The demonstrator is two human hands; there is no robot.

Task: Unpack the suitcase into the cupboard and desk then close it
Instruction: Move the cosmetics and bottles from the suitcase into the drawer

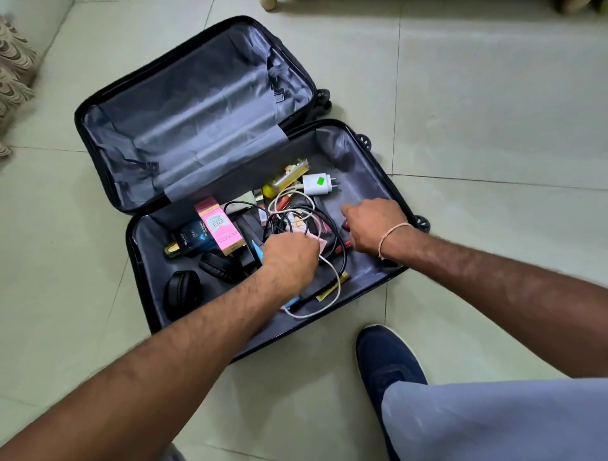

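Note:
A black suitcase [138,263] lies open on the tiled floor, its far half empty. The near half holds a pink box [218,227], a blue perfume bottle [190,238], black headphones [197,279], a yellow bottle [286,177], a white charger [319,184], tangled black and white cables [296,214] and small cosmetics. My left hand [289,260] reaches into the pile with curled fingers around the cables. My right hand [371,227] is curled over a small red item [345,225] near the right wall.
The suitcase's wheels [421,223] stick out on the right side. My blue shoe [388,362] stands on the floor just in front of the case. A patterned cloth [13,75] hangs at the far left. Furniture legs [269,4] show at the top edge.

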